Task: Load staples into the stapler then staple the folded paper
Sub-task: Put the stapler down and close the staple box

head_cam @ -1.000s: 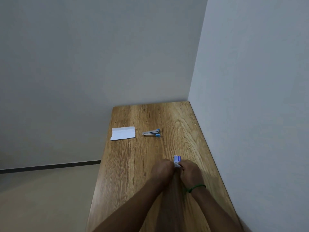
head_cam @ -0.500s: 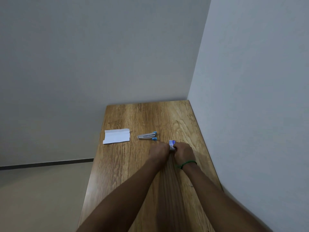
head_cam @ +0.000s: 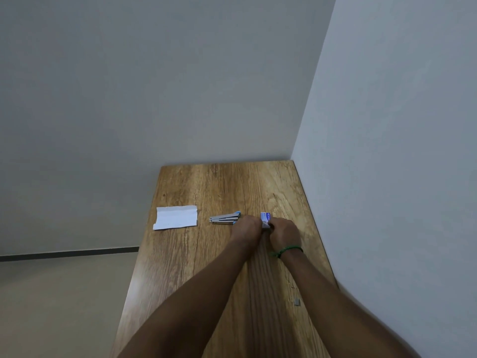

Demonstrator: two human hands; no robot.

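Note:
A small white and blue staple box [head_cam: 265, 218] sits between my two hands, low over the wooden table [head_cam: 227, 187]. My left hand [head_cam: 247, 228] and my right hand [head_cam: 283, 230] both close on the box's near end, which their fingers hide. A grey stapler [head_cam: 225, 218] with blue ends lies open on the table just left of my left hand. The folded white paper [head_cam: 176, 217] lies flat further left, near the table's left edge.
A small grey strip of staples [head_cam: 297, 302] lies on the table by my right forearm, close to the right wall [head_cam: 387, 177]. The table fits into a corner, with walls behind and to the right. A green band circles my right wrist.
Both hands have carried the staple box away from me, from the table's middle to a spot just right of the stapler. Paper and stapler have not moved on the table.

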